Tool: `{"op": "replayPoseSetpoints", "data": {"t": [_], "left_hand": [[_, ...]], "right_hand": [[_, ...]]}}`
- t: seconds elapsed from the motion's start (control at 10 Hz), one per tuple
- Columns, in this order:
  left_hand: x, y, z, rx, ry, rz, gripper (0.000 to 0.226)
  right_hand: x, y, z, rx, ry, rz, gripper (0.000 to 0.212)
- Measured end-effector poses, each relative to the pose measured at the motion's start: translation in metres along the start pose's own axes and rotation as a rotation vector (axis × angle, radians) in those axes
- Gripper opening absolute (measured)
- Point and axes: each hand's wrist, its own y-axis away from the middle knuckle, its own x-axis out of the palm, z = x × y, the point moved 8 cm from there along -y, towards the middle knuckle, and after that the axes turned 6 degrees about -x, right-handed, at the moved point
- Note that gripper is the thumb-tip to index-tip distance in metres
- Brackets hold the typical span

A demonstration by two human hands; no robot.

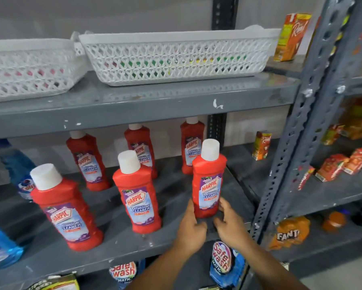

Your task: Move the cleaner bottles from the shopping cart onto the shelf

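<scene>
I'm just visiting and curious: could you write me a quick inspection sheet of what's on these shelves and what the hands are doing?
Surface: grey metal shelf, scuffed.
Job's things: six red cleaner bottles upright, three in front, three behind; front right bottle stands at the shelf's right end.
Clutter: blue bottles at left; two white baskets on the shelf above.
Grippers: left hand and right hand flank the front right bottle's base, fingers loose.
Cables: nothing seen.
Surroundings: juice cartons and snack packets on neighbouring shelves; detergent pouches below.
</scene>
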Motion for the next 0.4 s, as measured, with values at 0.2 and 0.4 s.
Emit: {"op": "replayPoseSetpoints", "data": {"t": [0.2,0.4], "left_hand": [[0.0006,0.007,-0.0005,-0.012,0.02,-0.054,0.081],[-0.0006,0.0116,-0.0046,-0.04,-0.052,-0.046,0.08]], "right_hand": [[-0.001,0.0063,0.0018,-0.023,0.007,-0.005,0.067],[-0.0015,0.0073,0.0007,-0.051,-0.002,-0.011,0.065]]}}
